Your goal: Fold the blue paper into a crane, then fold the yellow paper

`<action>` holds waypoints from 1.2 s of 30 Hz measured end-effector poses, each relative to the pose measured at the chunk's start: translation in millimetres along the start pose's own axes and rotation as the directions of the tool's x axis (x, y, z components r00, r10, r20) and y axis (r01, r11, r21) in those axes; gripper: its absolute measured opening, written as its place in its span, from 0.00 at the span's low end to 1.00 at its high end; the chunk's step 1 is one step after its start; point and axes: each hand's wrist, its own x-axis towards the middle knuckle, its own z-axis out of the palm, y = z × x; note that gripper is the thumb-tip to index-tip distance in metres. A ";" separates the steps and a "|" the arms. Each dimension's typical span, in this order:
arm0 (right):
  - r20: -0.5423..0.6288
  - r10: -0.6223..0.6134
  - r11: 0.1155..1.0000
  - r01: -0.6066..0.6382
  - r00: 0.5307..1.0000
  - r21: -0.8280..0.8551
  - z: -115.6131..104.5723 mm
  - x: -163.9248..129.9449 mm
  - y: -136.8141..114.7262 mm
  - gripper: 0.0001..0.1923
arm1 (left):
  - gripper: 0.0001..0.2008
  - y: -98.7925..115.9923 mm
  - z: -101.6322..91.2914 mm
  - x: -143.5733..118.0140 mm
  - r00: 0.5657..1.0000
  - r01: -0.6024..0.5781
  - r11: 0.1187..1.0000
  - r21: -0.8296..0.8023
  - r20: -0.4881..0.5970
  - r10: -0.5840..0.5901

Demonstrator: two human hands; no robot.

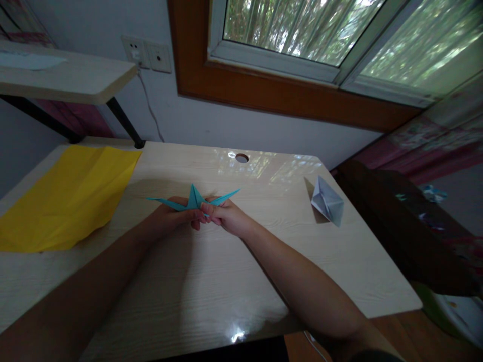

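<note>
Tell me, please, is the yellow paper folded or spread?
Spread: the yellow paper lies open on the table, showing only creases.

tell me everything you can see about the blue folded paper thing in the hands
The blue folded paper piece looks like thin teal paper creased into sharp points: one long point reaches left, one right, and a short peak stands up in the middle. It is held just above the wooden table, pinched from below by the left hand and right hand.
</note>
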 end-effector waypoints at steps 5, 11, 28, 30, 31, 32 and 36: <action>-0.039 -0.001 1.000 0.001 0.999 0.003 2.2 -0.3 -2.1 0.32 | 0.14 -1.7 0.0 0.5 1.000 -0.006 1.000 0.002 -0.019 0.006; -0.050 -0.001 0.999 0.003 0.999 0.034 4.1 0.4 -1.5 0.31 | 0.12 1.5 2.5 -0.8 1.000 -0.006 0.999 -0.038 -0.026 0.005; -0.118 0.063 0.994 -0.072 0.991 -0.079 1.7 0.4 8.9 0.30 | 0.16 -17.1 -3.6 1.6 0.987 -0.020 1.000 -0.014 -0.162 0.018; -0.126 0.064 0.993 -0.075 0.990 -0.090 2.3 0.5 8.7 0.30 | 0.17 -15.3 -3.6 1.9 0.987 -0.026 0.999 0.022 -0.159 0.029; -0.127 0.066 0.992 -0.079 0.990 -0.096 2.5 0.5 8.2 0.30 | 0.17 -14.5 -3.7 2.0 0.987 -0.027 0.999 0.033 -0.157 0.032; -0.126 0.070 0.991 -0.083 0.990 -0.101 2.8 0.4 7.6 0.30 | 0.17 -14.1 -3.8 2.1 0.987 -0.029 0.999 0.037 -0.155 0.034; -0.110 0.076 0.990 -0.088 0.991 -0.110 3.7 -0.2 6.2 0.31 | 0.17 -13.8 -3.8 2.4 0.993 -0.023 0.999 0.029 -0.114 0.026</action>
